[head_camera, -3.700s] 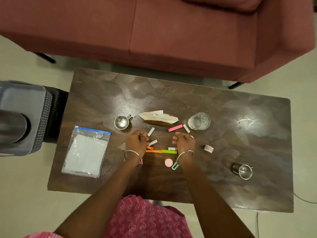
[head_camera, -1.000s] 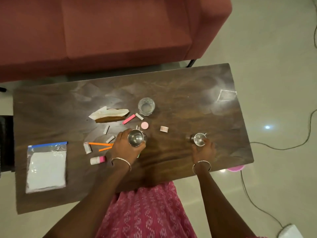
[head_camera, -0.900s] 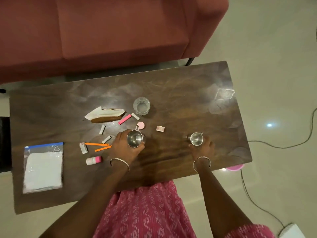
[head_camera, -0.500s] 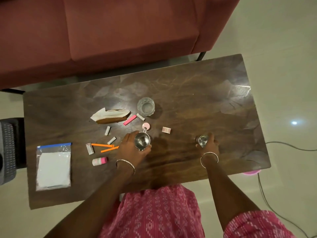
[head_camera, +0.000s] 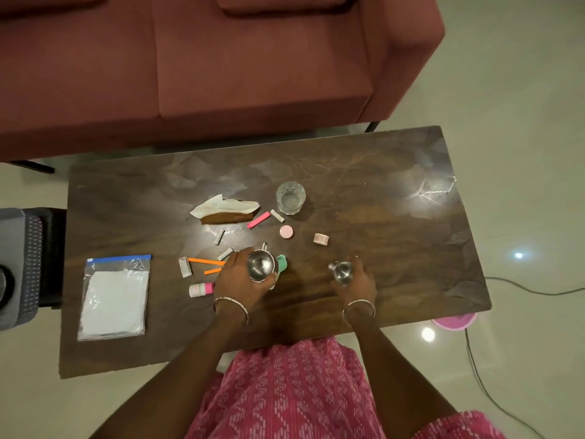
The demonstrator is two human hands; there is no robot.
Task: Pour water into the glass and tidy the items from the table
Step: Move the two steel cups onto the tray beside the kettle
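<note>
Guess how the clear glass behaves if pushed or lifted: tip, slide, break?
The glass looks short and wide, so it probably slides rather than tips. Its smooth clear walls are likely slippery and breakable. The glossy table should let it skid easily.

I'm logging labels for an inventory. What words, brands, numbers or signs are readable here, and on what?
No text is readable.
Small pink-and-white bottle: any print too blurred to read.
Patterned tape roll: marks too small to tell.
Zip bag, glass, left steel cup and right steel cup: no print visible.
</note>
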